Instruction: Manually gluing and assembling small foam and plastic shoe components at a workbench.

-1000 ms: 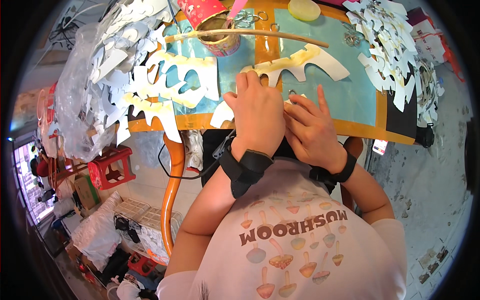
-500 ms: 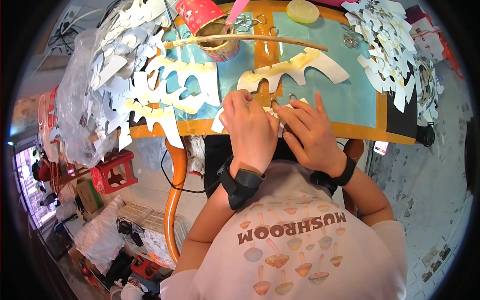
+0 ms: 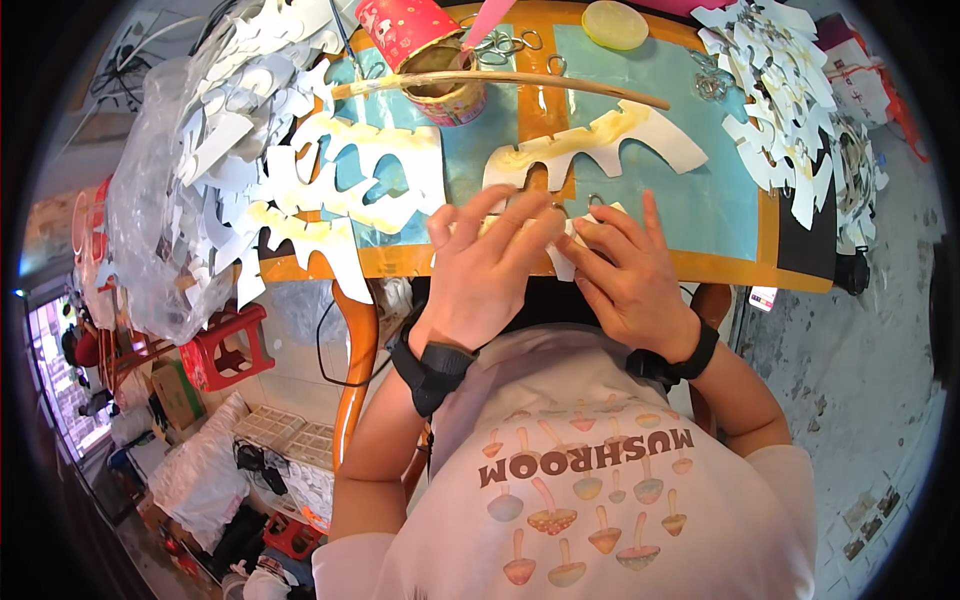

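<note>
A white cut-out piece [image 3: 562, 264] lies at the near edge of the table, mostly covered by my hands. My left hand [image 3: 482, 268] rests over its left part, palm down, fingers stretched and somewhat apart. On the right part, my right hand [image 3: 640, 285] touches the piece with its fingertips, its fingers spread and one raised. A small metal ring [image 3: 594, 200] shows at the piece's far edge. Just beyond my hands lies another white arched piece [image 3: 600, 140] with yellowish smears along its notched edge.
Smeared white pieces [image 3: 405, 150] lie at left beside a large heap of white cut-outs [image 3: 215, 130]. Another heap [image 3: 785, 100] fills the right. A wooden stick [image 3: 520, 77] crosses a tin [image 3: 450, 103] below a red can [image 3: 408, 32]. Metal rings [image 3: 505, 45] and a yellow-lidded tub [image 3: 615, 25] sit behind.
My left hand has gone from bent, gathered fingers to stretched ones laid across the piece, its wrist shifting left. My right hand stays nearly in place on the piece.
</note>
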Demonstrator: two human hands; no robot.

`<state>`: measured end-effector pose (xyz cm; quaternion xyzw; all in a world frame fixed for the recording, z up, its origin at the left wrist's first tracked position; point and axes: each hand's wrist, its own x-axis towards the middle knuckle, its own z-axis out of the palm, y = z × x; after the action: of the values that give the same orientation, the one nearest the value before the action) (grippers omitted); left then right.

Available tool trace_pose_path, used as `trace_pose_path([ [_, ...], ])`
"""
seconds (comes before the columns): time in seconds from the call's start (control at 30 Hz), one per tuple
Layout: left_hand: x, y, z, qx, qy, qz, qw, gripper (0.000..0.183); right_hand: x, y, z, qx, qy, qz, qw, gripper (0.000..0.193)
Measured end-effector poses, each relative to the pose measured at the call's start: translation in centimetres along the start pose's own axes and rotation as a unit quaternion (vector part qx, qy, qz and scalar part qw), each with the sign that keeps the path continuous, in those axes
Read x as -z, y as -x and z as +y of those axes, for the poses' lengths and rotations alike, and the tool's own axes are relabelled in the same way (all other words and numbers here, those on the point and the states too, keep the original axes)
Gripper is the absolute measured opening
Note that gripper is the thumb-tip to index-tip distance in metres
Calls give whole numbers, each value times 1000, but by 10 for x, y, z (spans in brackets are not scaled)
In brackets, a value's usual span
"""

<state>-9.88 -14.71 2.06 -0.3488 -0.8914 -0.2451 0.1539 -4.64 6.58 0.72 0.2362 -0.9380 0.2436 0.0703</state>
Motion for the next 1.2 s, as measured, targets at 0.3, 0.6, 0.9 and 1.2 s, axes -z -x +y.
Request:
trace_pose_path([
  [0.3,-10,-6,-19,-116,43,-38,992,47,-1,0,-3,-16,-12,13,1000,45],
  [0.6,-22,3,-21,-108,47,15,993,39,-4,-8,-6,-41,9,10,999,44],
  [0.9,-27,6,-23,-77,78,7,994,29,-12,-4,-6,-30,34,46,998,42],
  [1.2,-11,-3,-20,-64,108,-67,990,34,-8,-3,-6,-41,-32,52,997,39],
])
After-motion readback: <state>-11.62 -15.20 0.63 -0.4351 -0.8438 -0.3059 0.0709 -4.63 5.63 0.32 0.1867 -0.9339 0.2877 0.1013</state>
